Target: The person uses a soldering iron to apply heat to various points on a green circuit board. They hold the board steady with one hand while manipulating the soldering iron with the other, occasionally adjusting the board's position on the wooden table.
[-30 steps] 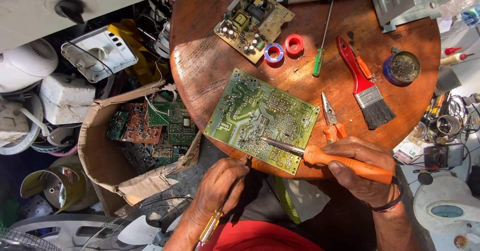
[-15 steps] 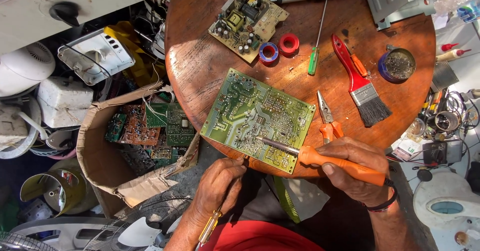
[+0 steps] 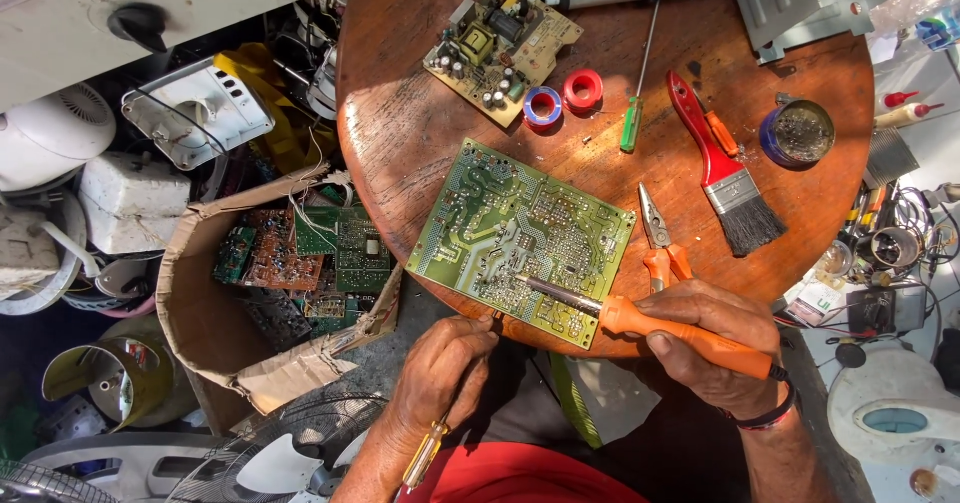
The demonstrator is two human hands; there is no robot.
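The right hand (image 3: 715, 338) holds an orange soldering iron (image 3: 640, 321), tip on the green circuit board (image 3: 520, 238).

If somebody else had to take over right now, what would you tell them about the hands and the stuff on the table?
Right hand: gripping the orange-handled soldering iron, its tip resting on the green circuit board, solder side up.
Left hand: at the round wooden table edge by the board's near corner, holding a thin yellow-handled tool; its tip is hidden.
Nearby: orange pliers beside the board, red brush, green screwdriver, blue and red tape rolls, a smaller board, a round tin.
Done: board laid flat, iron on a joint.
Left: which joints are finished cannot be told.
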